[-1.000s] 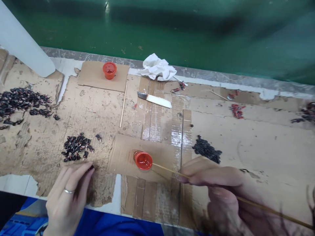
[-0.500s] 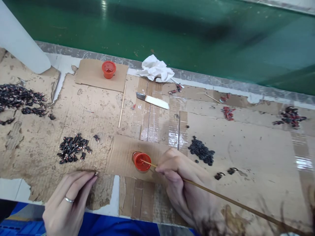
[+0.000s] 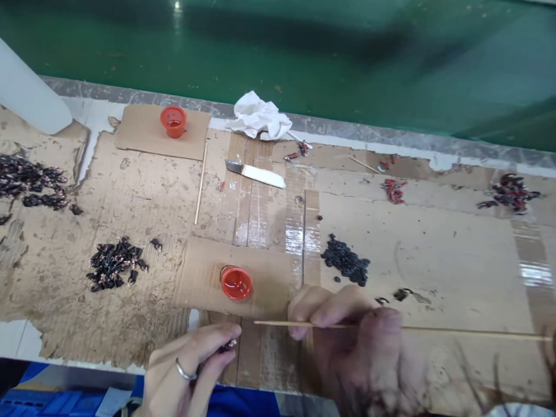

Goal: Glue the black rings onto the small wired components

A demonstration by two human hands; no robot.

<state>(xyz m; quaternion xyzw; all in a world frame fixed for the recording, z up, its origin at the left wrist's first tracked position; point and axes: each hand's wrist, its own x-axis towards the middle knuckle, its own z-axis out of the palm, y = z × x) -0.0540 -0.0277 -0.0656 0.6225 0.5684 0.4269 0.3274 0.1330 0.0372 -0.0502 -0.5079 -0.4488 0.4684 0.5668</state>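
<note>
Between thumb and fingers, my left hand (image 3: 186,365) pinches a small black part (image 3: 226,346) with a pale tip; the fingers hide most of it. My right hand (image 3: 351,336) grips a thin wooden stick (image 3: 273,324), held nearly level, its tip pointing left toward the black part but apart from it. Just beyond both hands, a red cup (image 3: 236,284) with liquid in it sits on a piece of cardboard (image 3: 195,272). A pile of small black parts (image 3: 113,263) lies to the left. Right of the cup is a heap of black pieces (image 3: 346,259).
A second red cup (image 3: 173,121), a loose stick (image 3: 200,185), a white-handled blade (image 3: 256,174) and crumpled tissue (image 3: 260,116) lie farther back. Larger black parts (image 3: 30,179) are heaped at far left. Red pieces (image 3: 394,190) and a red-black bunch (image 3: 513,193) lie at right.
The stick has come out of the near red cup and swung to nearly level, below the cup. My left hand has moved right with the small black part, closer to the stick's tip.
</note>
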